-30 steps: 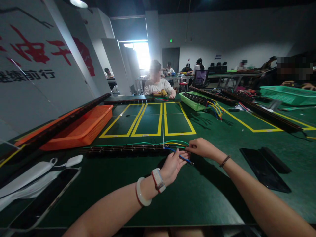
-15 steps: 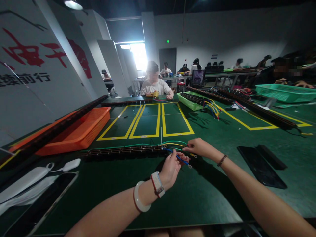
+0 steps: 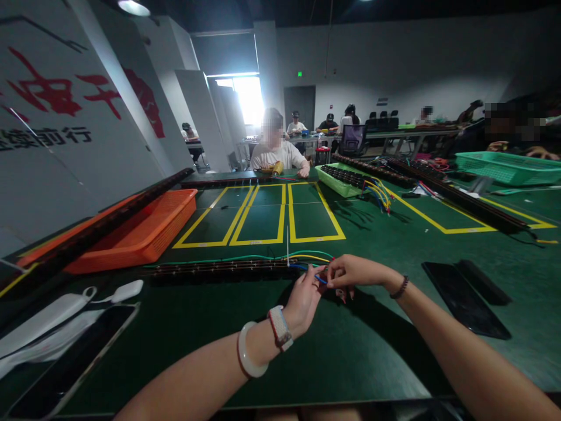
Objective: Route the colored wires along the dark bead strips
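A long black strip (image 3: 219,269) lies across the green table in front of me, with coloured wires leaving its right end. My left hand (image 3: 304,301) is closed around the blue wire (image 3: 321,280) just past that end. From the right, my right hand (image 3: 357,273) reaches over and pinches the same wire, its fingertips touching or nearly touching my left fingers. A green wire (image 3: 245,256) and a yellow wire (image 3: 309,254) run behind my hands. Upright at the strip's end stands a thin white cable tie (image 3: 288,245). My right hand hides the wire ends.
An orange basket (image 3: 175,225) stands left, a long black strip (image 3: 105,219) lying over it. White pouches and a dark device (image 3: 74,362) lie front left, a black phone (image 3: 460,298) right. Farther back are a green basket (image 3: 337,182) with wired strips and a person (image 3: 280,152).
My right hand has moved slightly down and left, from the wires beside the yellow one to the blue wire at my left fingers. The ring terminals seen before are now covered.
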Motion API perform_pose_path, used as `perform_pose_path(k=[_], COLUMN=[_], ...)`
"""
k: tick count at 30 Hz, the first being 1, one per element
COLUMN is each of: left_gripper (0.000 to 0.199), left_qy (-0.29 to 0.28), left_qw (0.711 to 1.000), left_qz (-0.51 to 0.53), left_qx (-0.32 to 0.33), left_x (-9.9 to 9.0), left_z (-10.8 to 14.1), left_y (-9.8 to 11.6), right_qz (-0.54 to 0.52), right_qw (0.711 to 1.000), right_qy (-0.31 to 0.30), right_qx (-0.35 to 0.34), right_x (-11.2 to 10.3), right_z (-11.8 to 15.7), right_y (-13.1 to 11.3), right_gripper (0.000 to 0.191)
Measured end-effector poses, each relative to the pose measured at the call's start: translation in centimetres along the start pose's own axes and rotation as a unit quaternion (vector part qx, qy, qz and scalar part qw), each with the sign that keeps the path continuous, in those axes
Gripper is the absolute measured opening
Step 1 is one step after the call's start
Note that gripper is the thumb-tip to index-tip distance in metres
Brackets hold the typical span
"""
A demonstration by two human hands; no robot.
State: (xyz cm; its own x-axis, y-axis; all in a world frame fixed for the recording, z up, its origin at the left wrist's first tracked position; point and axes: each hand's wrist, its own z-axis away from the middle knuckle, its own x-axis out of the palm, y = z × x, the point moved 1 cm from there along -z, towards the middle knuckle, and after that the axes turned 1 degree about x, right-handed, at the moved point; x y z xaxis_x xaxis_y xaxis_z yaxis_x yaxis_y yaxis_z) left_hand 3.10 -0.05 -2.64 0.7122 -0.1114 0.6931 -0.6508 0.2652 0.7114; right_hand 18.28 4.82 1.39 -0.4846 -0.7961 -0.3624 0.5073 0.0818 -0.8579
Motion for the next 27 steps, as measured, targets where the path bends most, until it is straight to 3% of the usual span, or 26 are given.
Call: perform_pose_path(k=[3,6,10,17,21,23,27], left_gripper=[0.033,0.032,0.034,0.036,0.032,0.03,0.03], left_qy=[0.005,0.002,-0.029,-0.082,-0.087,-0.075,-0.056], left_qw=[1.0,0.996,0.984,0.974,0.974,0.977,0.984], left_qz=[-0.015,-0.065,-0.147,-0.195,-0.193,-0.181,-0.149], left_qx=[-0.019,-0.066,-0.092,-0.08,-0.082,-0.085,-0.08], left_x=[0.2,0.5,1.0,0.8,0.7,0.6,0.4], left_z=[0.2,0.7,1.2,1.3,1.2,1.2,1.0], left_y=[0.2,0.5,0.8,0.6,0.5,0.5,0.3], right_qz=[-0.002,0.024,0.079,0.248,0.231,0.226,0.226], right_qw=[0.999,0.994,0.982,0.947,0.955,0.944,0.89], right_qy=[0.033,0.105,0.171,0.202,0.185,0.239,0.387], right_qx=[0.011,0.005,0.012,0.009,0.005,-0.02,-0.084], right_x=[-0.3,-1.0,-1.3,-0.2,-0.9,-1.5,-2.1], right_z=[-0.1,-0.2,-0.6,-1.4,-0.9,-0.7,-1.3], right_y=[0.3,0.5,0.9,1.0,0.7,0.7,1.5], right_gripper=[0.03,0.026,0.022,0.008,0.023,0.033,0.035])
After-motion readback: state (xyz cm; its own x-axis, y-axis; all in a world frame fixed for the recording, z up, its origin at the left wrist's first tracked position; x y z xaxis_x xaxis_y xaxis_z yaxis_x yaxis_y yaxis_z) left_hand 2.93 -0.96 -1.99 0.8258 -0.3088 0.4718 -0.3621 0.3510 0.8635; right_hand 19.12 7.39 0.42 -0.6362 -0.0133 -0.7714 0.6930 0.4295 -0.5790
